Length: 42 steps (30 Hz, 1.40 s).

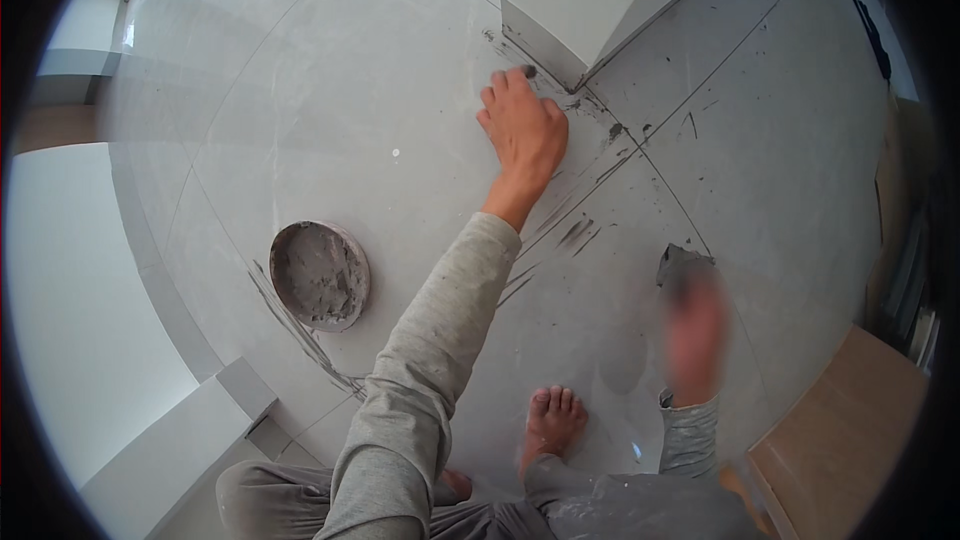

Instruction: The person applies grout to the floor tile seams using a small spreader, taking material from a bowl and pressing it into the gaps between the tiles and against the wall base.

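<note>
My left hand [522, 130] reaches to the floor beside the foot of a white corner. Its fingers are curled, with a small lump of dark grey paste [529, 71] at the fingertips. Low on the right, my right hand [697, 330] is smeared by motion. It grips what looks like a flat scraper [683, 262] coated in grey paste; the grip end is hidden. Dark streaks of paste [578, 232] lie along the tile joints between the hands. Left of my left forearm stands a round shallow tub [365, 292] holding thick grey paste.
The white wall corner [590, 0] juts in from the top, with a grey skirting. A white panel [80, 270] and a step-like edge [200, 420] border the left. Brown boards [840, 435] lean at lower right. My bare foot [555, 425] rests on the pale tiles.
</note>
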Motion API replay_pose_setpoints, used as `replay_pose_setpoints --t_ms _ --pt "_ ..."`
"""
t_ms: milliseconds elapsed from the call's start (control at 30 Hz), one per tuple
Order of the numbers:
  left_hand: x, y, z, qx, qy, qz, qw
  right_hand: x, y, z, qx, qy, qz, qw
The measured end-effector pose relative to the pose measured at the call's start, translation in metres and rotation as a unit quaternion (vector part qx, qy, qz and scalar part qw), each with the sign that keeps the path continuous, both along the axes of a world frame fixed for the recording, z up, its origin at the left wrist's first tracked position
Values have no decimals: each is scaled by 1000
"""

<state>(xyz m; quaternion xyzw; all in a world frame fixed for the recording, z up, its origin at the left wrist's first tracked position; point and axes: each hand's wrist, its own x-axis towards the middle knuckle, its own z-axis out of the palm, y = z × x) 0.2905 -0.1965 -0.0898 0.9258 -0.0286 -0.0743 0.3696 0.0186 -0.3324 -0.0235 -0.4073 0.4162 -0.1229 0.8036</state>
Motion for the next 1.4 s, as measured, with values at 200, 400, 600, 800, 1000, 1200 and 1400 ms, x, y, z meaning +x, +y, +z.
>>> replay_pose_setpoints --t_ms 200,400,600,800,1000,1200,1400 --pt "60 11 -5 18 -27 44 999 -3 -1 0 -5 15 -2 1000" --pt "25 -5 -15 21 -37 9 999 0 4 -5 -5 3 22 1000" --pt "18 7 -19 -66 -48 1 997 5 4 1 -1 14 18 1000" --pt "72 8 -3 -397 135 127 899 -4 -2 -1 -15 -7 19 1000" --pt "60 2 -11 -477 139 133 858 -6 -3 -4 -12 11 2 1000" --pt "51 11 0 -423 115 162 884 -3 -3 -9 -15 17 10 1000" --pt "102 27 -6 -358 176 94 912 6 4 -3 -25 19 29 999"
